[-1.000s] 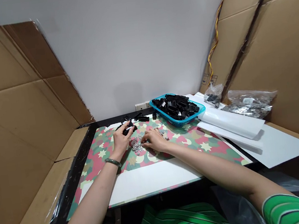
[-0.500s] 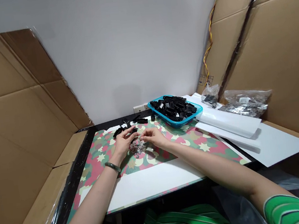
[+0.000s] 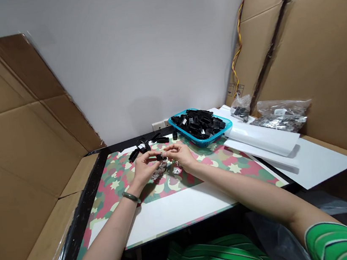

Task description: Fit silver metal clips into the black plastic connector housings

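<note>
My left hand [image 3: 142,168], with a dark bangle at its wrist, pinches a small black plastic piece [image 3: 159,158] above the table. Close against it, my right hand [image 3: 182,156] has thumb and fingertips together at the piece's right end. A small shiny bit shows between those fingertips, too tiny to name. Below both hands lies a little heap of shiny clear or metallic parts [image 3: 159,175], with a few more parts [image 3: 176,171] under my right hand. Several loose black plastic pieces [image 3: 163,140] are strewn behind my left hand.
A blue basket [image 3: 205,143] heaped with black pieces stands at the back right. White sheets [image 3: 264,137] and clear bags of small parts [image 3: 282,120] lie farther right. The patterned mat [image 3: 115,174] covers the table, with cardboard walls [image 3: 13,155] on both sides.
The black piece has come up between my hands, clear of the heap. My right fingers have closed in on its end. The camera view has shifted slightly.
</note>
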The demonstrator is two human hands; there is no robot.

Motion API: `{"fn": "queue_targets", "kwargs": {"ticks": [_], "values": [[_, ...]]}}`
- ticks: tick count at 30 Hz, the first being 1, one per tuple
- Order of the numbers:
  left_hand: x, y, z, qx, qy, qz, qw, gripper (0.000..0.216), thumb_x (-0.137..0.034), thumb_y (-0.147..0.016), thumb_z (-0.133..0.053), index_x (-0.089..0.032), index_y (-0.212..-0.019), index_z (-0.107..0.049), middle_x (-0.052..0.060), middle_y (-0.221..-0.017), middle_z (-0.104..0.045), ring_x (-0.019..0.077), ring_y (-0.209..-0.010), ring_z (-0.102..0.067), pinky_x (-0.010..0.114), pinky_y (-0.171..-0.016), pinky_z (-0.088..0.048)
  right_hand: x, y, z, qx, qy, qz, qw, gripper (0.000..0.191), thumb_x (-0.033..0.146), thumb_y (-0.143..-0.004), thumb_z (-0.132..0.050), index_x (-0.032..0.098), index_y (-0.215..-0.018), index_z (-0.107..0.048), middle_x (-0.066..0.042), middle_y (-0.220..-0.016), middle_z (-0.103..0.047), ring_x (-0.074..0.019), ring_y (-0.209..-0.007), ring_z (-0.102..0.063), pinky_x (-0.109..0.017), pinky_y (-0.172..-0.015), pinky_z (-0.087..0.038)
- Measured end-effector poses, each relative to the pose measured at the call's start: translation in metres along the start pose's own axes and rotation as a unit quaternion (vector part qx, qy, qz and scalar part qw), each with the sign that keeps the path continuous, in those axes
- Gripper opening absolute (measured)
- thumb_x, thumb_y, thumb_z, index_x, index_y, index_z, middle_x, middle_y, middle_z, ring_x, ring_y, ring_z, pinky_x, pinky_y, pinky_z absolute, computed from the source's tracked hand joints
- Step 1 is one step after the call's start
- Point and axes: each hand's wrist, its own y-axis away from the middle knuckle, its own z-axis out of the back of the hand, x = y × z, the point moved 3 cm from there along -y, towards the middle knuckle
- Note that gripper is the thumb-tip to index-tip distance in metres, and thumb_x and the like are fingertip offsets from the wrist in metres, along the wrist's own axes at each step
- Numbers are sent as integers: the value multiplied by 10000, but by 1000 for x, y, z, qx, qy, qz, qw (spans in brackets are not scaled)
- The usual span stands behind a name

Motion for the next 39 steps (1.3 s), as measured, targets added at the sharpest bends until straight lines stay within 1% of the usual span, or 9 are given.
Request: {"fn": "queue_targets", "kwargs": {"ticks": [2,8,13,15,21,25,32,35,39], "values": [[-1,2,-2,-12,-8,-8,1000,211,-197,-702,-723,-177,-912,-718,80,-951,-749,232,-898,-708,376,-810,-586,1,1,-1,2,-4,-5,1000,364,298,-487,-877,154,-748,-668,-7,-656,-668,-115,-564,-552,-257,-567,-431],[-3,4,-2,-35,-36,-46,998,203,-142,-707,-671,-188,-900,-715,63,-952,-755,227,-939,-710,362,-806,-602,3,2,-3,9,8,-11,1000,323,289,-500,-868,153,-726,-681,26,-608,-615,-89,-503,-487,-255,-527,-402],[-1,5,-1,-46,-60,-67,995,200,-140,-717,-680,-192,-907,-718,64,-949,-754,227,-937,-708,367,-823,-597,2,5,-4,25,17,-19,999,289,287,-541,-849,160,-748,-693,34,-602,-595,-80,-492,-453,-242,-494,-362],[0,5,-2,-48,-60,-70,995,197,-144,-722,-682,-192,-910,-720,64,-948,-753,223,-925,-710,364,-816,-599,3,5,-5,36,24,-11,999,284,292,-553,-844,164,-758,-695,34,-605,-594,-79,-494,-449,-238,-490,-357],[-2,4,-1,-47,-38,-63,996,176,-171,-722,-700,-192,-895,-725,61,-936,-757,227,-922,-713,359,-795,-608,11,6,-6,67,61,41,995,271,313,-598,-826,163,-783,-697,3,-688,-643,-90,-543,-498,-235,-508,-388],[-5,4,0,-46,-29,-56,997,174,-198,-728,-706,-189,-901,-725,67,-954,-756,232,-924,-712,363,-779,-611,15,6,-6,71,70,52,994,281,329,-610,-823,160,-797,-697,-12,-725,-660,-99,-565,-526,-233,-507,-409],[-5,4,2,-39,-45,-60,996,186,-161,-722,-702,-191,-904,-728,73,-964,-757,239,-955,-704,377,-832,-582,15,3,-5,82,87,71,990,269,343,-615,-814,163,-775,-693,-21,-708,-663,-124,-569,-555,-247,-500,-431],[-6,4,3,-39,-57,-68,995,185,-156,-717,-704,-196,-895,-729,73,-955,-759,242,-947,-703,378,-832,-574,16,2,-4,86,97,75,989,264,339,-622,-813,161,-780,-699,-23,-704,-664,-121,-567,-550,-239,-494,-423],[-11,5,2,-37,-73,-91,992,179,-149,-720,-694,-197,-890,-722,76,-932,-756,237,-903,-708,376,-818,-574,16,3,-4,108,103,75,986,266,341,-645,-807,160,-814,-709,-31,-734,-675,-124,-591,-563,-226,-491,-426]]}}
